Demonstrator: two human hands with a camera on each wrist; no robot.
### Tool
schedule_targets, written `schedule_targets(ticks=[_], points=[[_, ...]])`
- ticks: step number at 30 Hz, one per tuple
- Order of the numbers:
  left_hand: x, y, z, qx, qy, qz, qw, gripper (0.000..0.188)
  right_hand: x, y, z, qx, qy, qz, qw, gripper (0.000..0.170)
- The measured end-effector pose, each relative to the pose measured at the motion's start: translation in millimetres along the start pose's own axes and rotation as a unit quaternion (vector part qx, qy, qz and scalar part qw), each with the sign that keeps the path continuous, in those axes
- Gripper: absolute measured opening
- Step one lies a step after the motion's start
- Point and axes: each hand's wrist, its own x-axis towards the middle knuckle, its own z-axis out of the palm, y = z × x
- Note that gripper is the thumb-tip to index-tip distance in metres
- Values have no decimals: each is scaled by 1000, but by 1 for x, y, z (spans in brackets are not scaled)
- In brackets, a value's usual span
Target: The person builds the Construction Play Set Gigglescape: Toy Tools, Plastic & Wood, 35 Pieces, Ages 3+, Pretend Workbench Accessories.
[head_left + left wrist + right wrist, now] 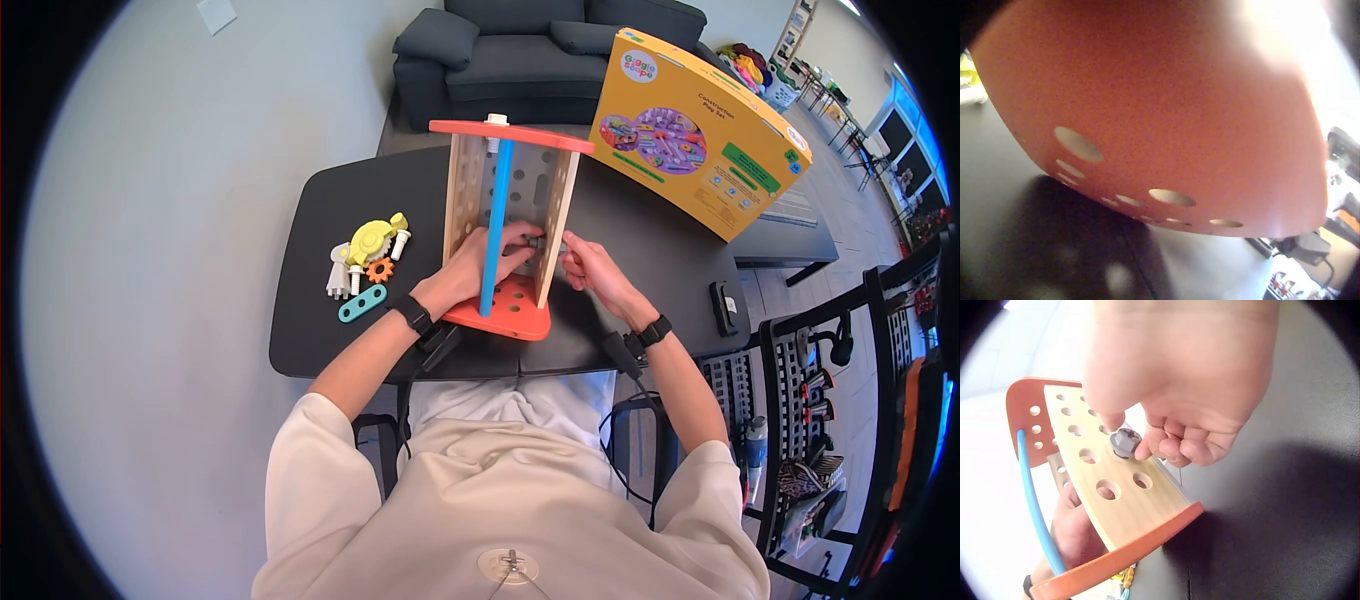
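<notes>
A toy toolbox stands on its end on the table, with orange-red end plates (510, 135), holed wooden side panels (1094, 469) and a blue rod (497, 230). My right hand (600, 275) is outside the right-hand panel. Its thumb and index finger pinch the slotted head of a grey bolt (1125, 442) seated in one of the holes. Reaching between the panels behind the blue rod, my left hand (470, 268) holds a grey piece (537, 243) with thumb and fingers at the panel's inner face. The left wrist view is mostly filled by an end plate (1179, 112).
Left of the toolbox lie a yellow toy saw (372, 243), an orange gear (380, 270), a teal holed strip (362, 303) and several white pieces. A yellow play-set box (700, 130) stands at the back right. A black device (722, 308) lies near the right edge.
</notes>
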Motion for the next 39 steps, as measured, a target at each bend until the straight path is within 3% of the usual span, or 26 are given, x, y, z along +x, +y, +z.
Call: schedule_targets(ticks=[2,6,8,10,11,16,24,26,30,32,36,37,39], points=[[-1,6,-2,-6,-3,-11,1000,37,-13,-14,24,54,97,-20,994,41],[-2,19,-7,-17,-18,-51,998,36,-11,-14,18,35,92,-40,994,44],[0,10,-5,-19,-21,-63,998,35,-1,-4,1,-1,20,-7,1000,34],[3,-6,1,31,16,66,997,36,3,-3,-3,-16,19,1,1000,33],[4,-5,1,30,15,67,997,36,4,-4,-3,-32,16,9,999,32],[-2,15,-7,-1,-24,-51,998,37,-12,-15,19,9,48,-34,998,43],[1,1,-3,20,-7,1,1000,36,6,0,3,-8,20,10,1000,32],[0,4,-4,19,-9,-1,1000,36,-5,-8,15,39,46,-30,998,42],[2,0,-2,19,-8,1,1000,36,-5,-11,17,30,58,-33,997,44],[2,5,-3,31,-3,22,999,36,5,-6,8,-14,18,1,1000,33],[-2,27,-10,25,-34,-68,997,36,3,-4,6,-32,11,25,999,32],[-2,30,-10,12,-42,-98,994,35,-3,-7,14,-9,42,-9,999,39],[0,14,-6,24,-33,-67,997,35,-7,-8,23,14,75,-42,996,47]])
